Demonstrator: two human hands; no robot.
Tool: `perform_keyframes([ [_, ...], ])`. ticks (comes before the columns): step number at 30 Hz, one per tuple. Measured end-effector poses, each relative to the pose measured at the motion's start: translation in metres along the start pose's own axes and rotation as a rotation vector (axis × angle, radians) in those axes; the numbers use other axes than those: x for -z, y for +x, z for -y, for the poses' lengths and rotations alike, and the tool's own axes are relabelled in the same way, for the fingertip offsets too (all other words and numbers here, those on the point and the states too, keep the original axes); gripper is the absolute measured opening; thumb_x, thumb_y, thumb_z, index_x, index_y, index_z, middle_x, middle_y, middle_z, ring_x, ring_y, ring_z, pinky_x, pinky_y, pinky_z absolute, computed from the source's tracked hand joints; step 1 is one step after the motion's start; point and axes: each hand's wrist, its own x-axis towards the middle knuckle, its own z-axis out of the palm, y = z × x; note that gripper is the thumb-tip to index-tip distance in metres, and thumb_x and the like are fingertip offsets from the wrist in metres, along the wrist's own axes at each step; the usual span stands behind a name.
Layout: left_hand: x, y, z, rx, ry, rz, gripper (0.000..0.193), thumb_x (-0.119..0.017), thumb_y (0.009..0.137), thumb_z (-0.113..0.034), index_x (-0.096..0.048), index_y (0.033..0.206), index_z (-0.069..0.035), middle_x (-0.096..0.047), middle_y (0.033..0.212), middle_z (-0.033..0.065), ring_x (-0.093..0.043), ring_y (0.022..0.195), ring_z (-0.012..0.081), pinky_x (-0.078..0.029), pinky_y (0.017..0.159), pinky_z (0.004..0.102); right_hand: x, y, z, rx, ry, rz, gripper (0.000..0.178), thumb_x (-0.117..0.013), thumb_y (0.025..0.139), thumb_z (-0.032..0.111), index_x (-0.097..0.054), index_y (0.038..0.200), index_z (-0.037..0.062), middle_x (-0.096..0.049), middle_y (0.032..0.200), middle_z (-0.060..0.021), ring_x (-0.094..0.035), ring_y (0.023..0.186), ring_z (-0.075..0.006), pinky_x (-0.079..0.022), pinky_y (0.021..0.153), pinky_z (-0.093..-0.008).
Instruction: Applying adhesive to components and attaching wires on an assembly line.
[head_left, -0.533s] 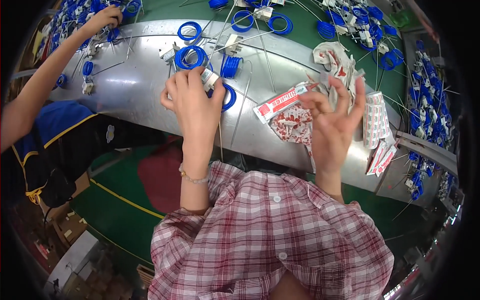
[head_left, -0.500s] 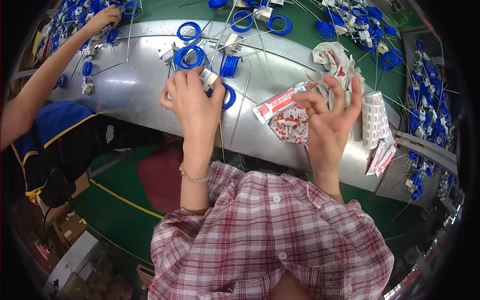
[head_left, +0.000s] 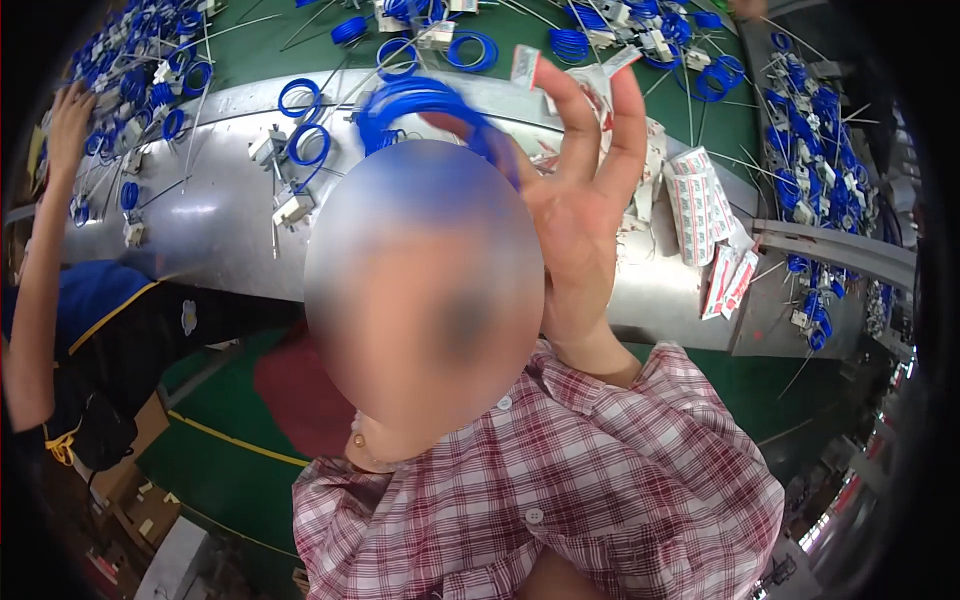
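A blurred oval patch hides my left hand; only the left wrist (head_left: 385,445) with its bead bracelet shows below. Near the patch's top is a motion-smeared coil of blue tubing (head_left: 420,100). My right hand (head_left: 575,215) is raised beside it, its thumb side reaching left to the coil and appearing to pinch it. Two other right fingers stand up and apart, with whitish wraps on their tips. Behind that hand lies a red-stained white cloth (head_left: 645,160). To the left, blue coils with pale boxes (head_left: 292,208) rest on the metal worktop (head_left: 235,215).
Rolled printed sheets (head_left: 692,205) and red-and-white packets (head_left: 730,283) lie on the right. A metal rail (head_left: 830,240) crosses there. Piles of blue coils with thin rods (head_left: 800,170) stand right and far. A co-worker's arm (head_left: 45,240) reaches in at far left.
My hands have come together near the blue coil and rose toward the view; my right hand moved left and up. The co-worker's hand shifted left. The red-and-white tube is now hidden.
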Motion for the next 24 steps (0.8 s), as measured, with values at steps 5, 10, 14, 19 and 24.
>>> perform_keyframes([
  [5,-0.033,-0.004,-0.005,0.002,-0.144,-0.11,0.048,-0.074,0.06,0.0,-0.054,0.103,0.001,-0.055,0.093,0.0142,-0.055,0.083,0.0262,-0.047,0.066,0.0319,0.0,0.003,0.022,0.053,-0.006,-0.039,0.084,-0.051,0.081,0.0,0.005,0.141,0.0175,-0.02,0.135,-0.0155,-0.051,0.105,-0.0363,-0.046,0.088,-0.0415],
  [10,-0.037,-0.007,-0.008,0.006,-0.197,0.024,0.054,-0.068,0.062,0.007,-0.045,0.111,0.003,-0.043,0.107,0.0102,-0.05,0.099,0.0189,-0.046,0.077,0.0257,0.006,0.001,0.027,0.047,0.097,-0.111,0.081,-0.049,0.08,-0.002,0.002,0.14,0.0157,-0.021,0.133,-0.0168,-0.049,0.11,-0.038,-0.046,0.089,-0.0436],
  [14,-0.041,-0.008,-0.017,0.077,-0.217,0.013,0.051,-0.069,0.062,0.005,-0.047,0.108,0.003,-0.045,0.104,0.0094,-0.05,0.096,0.017,-0.046,0.073,0.0244,0.01,-0.005,0.032,0.015,0.133,-0.147,0.078,-0.049,0.08,-0.003,-0.002,0.14,0.0125,-0.024,0.132,-0.0172,-0.048,0.112,-0.0377,-0.044,0.092,-0.0421],
  [19,-0.049,-0.006,-0.014,0.128,-0.211,0.015,0.046,-0.07,0.061,0.002,-0.049,0.103,0.004,-0.046,0.099,0.0091,-0.05,0.09,0.0158,-0.047,0.068,0.0232,0.021,-0.009,0.03,0.006,0.156,-0.167,0.075,-0.048,0.08,-0.004,-0.005,0.14,0.0107,-0.027,0.132,-0.0173,-0.049,0.112,-0.0352,-0.043,0.093,-0.0401],
  [24,-0.05,-0.007,-0.012,0.072,-0.219,0.003,0.046,-0.071,0.06,0.002,-0.049,0.101,0.005,-0.046,0.098,0.0098,-0.051,0.084,0.0153,-0.048,0.062,0.0221,0.02,-0.012,0.034,-0.033,0.171,-0.17,0.073,-0.045,0.081,-0.004,-0.007,0.14,0.0113,-0.028,0.133,-0.0165,-0.05,0.111,-0.0361,-0.045,0.091,-0.0422],
])
